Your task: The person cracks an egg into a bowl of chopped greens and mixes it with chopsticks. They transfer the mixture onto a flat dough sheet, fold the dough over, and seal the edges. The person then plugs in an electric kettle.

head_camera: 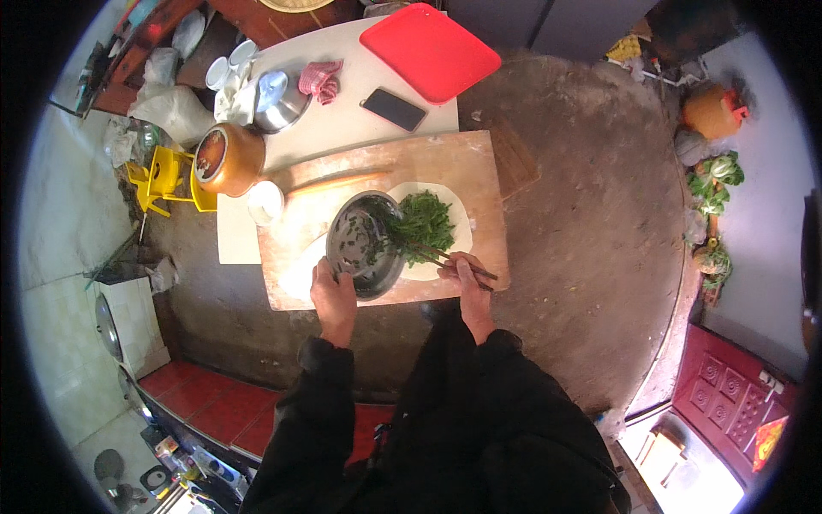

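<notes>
My left hand (334, 295) grips the near rim of a metal bowl (359, 250), which is tipped to the right over a round sheet of dough (459, 221). Bits of chopped greens cling inside the bowl. A heap of the chopped greens (425, 221) lies on the dough. In my right hand (469, 276) is a pair of chopsticks (443, 258), their tips among the greens at the bowl's lip. Under all this is a floured wooden board (475, 167). Another pale, overexposed patch, perhaps dough, shows left of the bowl.
A rolling pin (340, 182) lies along the board's far side, beside a white bowl (265, 202). Further back are an orange pot (230, 159), a steel bowl (282, 106), a checked cloth (320, 80), a phone (393, 109) and a red tray (431, 54). A yellow chair (168, 173) stands left.
</notes>
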### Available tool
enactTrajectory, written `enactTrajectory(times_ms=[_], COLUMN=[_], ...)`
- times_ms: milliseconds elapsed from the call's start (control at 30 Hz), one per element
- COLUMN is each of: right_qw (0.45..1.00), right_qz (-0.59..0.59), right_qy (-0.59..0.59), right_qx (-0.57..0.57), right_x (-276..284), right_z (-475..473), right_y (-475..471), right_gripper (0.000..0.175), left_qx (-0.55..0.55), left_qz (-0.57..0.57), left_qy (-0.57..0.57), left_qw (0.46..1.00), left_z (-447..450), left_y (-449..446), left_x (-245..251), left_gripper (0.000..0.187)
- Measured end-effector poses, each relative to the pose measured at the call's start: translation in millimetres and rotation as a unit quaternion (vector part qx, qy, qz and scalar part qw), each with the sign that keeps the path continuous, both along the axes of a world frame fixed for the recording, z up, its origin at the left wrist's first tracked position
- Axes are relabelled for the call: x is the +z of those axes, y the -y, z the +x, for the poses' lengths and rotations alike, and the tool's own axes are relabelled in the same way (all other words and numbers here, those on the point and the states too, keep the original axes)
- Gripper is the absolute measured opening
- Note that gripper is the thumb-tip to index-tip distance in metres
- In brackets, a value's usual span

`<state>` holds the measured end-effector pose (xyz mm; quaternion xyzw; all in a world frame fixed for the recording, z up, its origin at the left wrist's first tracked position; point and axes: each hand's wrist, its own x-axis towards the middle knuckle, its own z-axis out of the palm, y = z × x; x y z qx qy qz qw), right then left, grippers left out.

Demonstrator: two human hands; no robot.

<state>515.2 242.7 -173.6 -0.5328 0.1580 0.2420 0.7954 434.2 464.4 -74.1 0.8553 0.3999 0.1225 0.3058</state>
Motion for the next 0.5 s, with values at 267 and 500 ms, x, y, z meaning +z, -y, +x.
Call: enactTrajectory(times_ms=[267,500], right_qw=[0.998,0.999], right_qz=[-0.019,-0.026], right_qy=[0.012,-0.019], right_qx=[-0.06,0.006], right_x=[-29,-22], right_z=[6,-6], right_y=[11,39], right_gripper=[0.027,0.029], left_qx=[-0.023,0.064], left_qz=[0.091,0.038], left_qy=[-0.049,-0.03], left_qw=[0.994,0.997], left_z=[-8,-34], left_y=[8,0], left_x=[-8,-13], left_gripper=[0.026,0.031])
